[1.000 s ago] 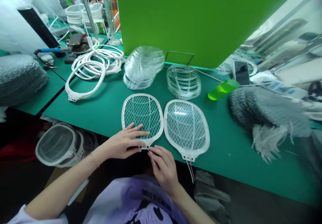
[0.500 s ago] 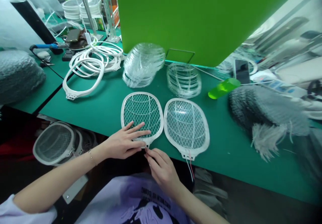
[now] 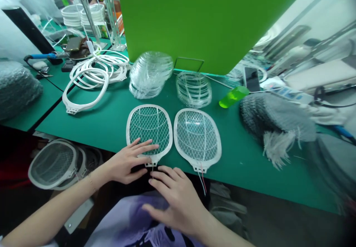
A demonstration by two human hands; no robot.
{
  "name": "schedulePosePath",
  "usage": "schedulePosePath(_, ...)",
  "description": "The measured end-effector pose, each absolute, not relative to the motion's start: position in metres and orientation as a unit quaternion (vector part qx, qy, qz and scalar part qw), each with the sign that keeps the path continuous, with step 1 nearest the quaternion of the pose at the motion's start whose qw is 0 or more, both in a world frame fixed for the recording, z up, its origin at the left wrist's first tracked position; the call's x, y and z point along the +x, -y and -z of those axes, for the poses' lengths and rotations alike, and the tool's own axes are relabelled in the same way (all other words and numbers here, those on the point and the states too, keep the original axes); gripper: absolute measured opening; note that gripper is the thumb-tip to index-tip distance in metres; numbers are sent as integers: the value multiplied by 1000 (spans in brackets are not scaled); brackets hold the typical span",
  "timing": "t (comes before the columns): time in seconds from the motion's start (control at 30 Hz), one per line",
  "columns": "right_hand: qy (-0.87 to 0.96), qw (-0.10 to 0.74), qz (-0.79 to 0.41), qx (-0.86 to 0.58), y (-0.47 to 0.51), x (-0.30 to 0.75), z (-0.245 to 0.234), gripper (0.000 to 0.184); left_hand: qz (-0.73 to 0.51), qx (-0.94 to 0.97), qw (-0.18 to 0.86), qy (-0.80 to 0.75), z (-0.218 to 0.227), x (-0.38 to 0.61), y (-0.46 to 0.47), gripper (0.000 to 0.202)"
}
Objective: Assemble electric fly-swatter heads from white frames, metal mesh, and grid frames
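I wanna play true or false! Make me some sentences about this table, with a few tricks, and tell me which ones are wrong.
1. The left hand rests on the left mesh frame. True.
2. The big panel behind the table is purple. False: the panel is green.
3. A red wire hangs from the right mesh frame. True.
4. The right hand is holding the green cylinder. False: the right hand is near the table's front edge, away from the cylinder.
5. The green cylinder is left of both mesh frames. False: it is to their right.
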State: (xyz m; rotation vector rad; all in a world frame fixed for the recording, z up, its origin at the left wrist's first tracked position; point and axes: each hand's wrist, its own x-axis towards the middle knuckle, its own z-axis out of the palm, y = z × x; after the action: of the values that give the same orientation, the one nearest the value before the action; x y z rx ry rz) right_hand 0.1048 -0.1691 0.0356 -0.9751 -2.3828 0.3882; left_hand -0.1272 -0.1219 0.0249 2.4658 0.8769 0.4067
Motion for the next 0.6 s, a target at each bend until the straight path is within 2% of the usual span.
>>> schedulePosePath(0.1, 849, 295, -154, -410, 161, 73, -45, 38, -374, 785, 210, -447, -25, -136, 131, 35)
schedulePosePath(0.17, 866, 256, -88, -421, 152, 45, -33, 44, -550, 623, 135, -539, -23, -140, 138, 27)
schedulePosePath(0.27, 899, 195, -19, -392, 144, 20, -14, 13, -646, 466, 86, -598, -22, -144, 149, 16)
schedulePosePath(0.3, 897, 212, -17, -387, 143, 20, -13, 14, -641, 450, 97, -615, -23, -145, 153, 16)
schedulePosePath(0.33, 886, 255, -26, -386, 142, 24, -16, 16, -623, 442, 124, -633, -24, -145, 156, 16)
schedulePosePath(0.4, 825, 399, -71, -394, 142, 42, -31, 16, -562, 439, 223, -665, -28, -141, 159, 23)
schedulePosePath(0.5, 606, 616, -174, -472, 144, 76, -57, 8, -453, 431, 427, -653, -36, -122, 151, 39)
schedulePosePath(0.53, 508, 662, -210, -510, 146, 85, -62, 5, -437, 420, 489, -628, -38, -112, 146, 44)
schedulePosePath(0.6, 317, 704, -279, -570, 153, 100, -63, 17, -449, 382, 579, -563, -44, -90, 136, 50)
